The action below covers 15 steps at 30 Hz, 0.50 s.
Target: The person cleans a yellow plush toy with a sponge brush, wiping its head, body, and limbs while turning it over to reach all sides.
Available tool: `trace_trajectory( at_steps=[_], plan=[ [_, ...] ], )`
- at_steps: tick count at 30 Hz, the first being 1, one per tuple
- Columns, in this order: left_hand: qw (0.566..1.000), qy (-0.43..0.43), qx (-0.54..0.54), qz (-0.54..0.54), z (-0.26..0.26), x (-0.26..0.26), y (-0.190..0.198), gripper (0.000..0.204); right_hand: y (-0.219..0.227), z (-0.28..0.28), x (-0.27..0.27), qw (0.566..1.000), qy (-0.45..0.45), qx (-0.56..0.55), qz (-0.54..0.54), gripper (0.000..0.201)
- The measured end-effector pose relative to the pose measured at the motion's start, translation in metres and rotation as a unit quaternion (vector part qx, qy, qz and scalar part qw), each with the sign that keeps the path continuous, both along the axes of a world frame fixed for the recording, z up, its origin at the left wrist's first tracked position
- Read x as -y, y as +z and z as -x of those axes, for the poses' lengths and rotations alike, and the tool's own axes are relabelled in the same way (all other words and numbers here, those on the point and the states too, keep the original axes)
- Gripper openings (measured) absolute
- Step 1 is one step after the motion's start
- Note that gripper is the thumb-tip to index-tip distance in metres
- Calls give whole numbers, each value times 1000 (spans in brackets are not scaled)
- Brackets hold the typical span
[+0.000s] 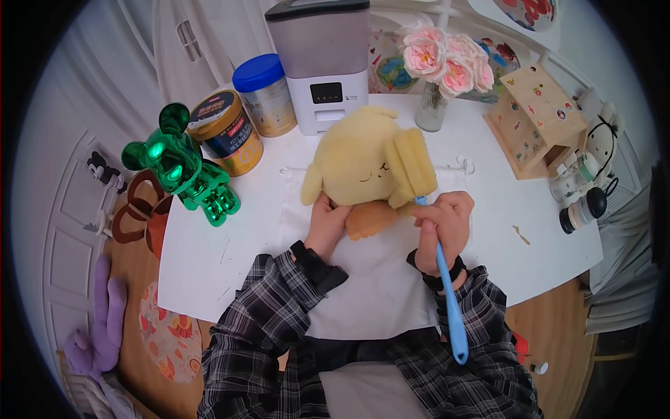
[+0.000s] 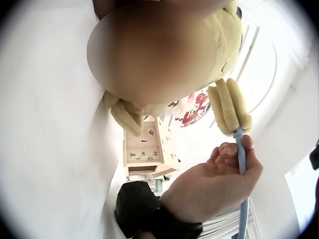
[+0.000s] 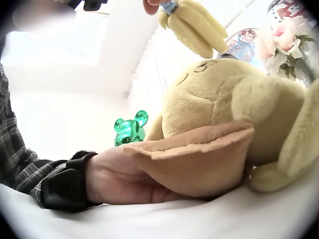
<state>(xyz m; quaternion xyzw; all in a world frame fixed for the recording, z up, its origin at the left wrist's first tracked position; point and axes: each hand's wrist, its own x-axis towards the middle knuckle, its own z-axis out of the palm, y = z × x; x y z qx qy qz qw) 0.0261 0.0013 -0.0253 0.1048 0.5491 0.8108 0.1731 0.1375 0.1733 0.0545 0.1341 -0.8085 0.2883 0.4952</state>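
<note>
A yellow plush toy (image 1: pixel 352 157) with a stitched face and an orange part (image 1: pixel 370 220) sits on a white cloth. My left hand (image 1: pixel 328 228) holds it low at its side, thumb against the plush and fingers hidden beneath. In the right wrist view the left hand (image 3: pixel 127 179) lies under the orange part, close to the cloth. My right hand (image 1: pixel 447 227) grips the blue handle of a duster (image 1: pixel 452 307). Its fluffy yellow head (image 1: pixel 413 164) overlaps the side of the plush toy's face in the head view. The left wrist view shows the right hand (image 2: pixel 214 181) wrapped round that handle.
On the white table (image 1: pixel 202 272) a shiny green bear figure (image 1: pixel 185 167) and two cans stand left. A pet feeder (image 1: pixel 321 70) is behind the plush toy. Farther right are roses in a glass vase (image 1: pixel 433 108), a wooden house (image 1: pixel 534 126) and small bottles (image 1: pixel 583 209).
</note>
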Motion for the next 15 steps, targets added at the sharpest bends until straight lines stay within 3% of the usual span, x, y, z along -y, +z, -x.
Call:
trace_trajectory(
  at_steps=[3,4,7,10,13,15],
  plan=[
    [1000,-3,-7,-10,-1,-2,1,33,4,8,17,996,55,8,-65,30],
    [1000,-4,-7,-7,-4,-1,7,34,2,11,19,989,99,-2,-105,42],
    [1000,-15,13,-9,-4,3,9,36,11,15,24,982,89,40,-165,35],
    [999,-23,21,-17,-3,2,9,35,4,15,8,995,0,-1,-98,24],
    [1000,-4,12,-5,-2,0,7,31,0,7,-2,999,32,3,-24,20],
    [1000,-1,19,-6,-4,1,7,31,0,10,8,995,87,1,-58,27]
  ],
)
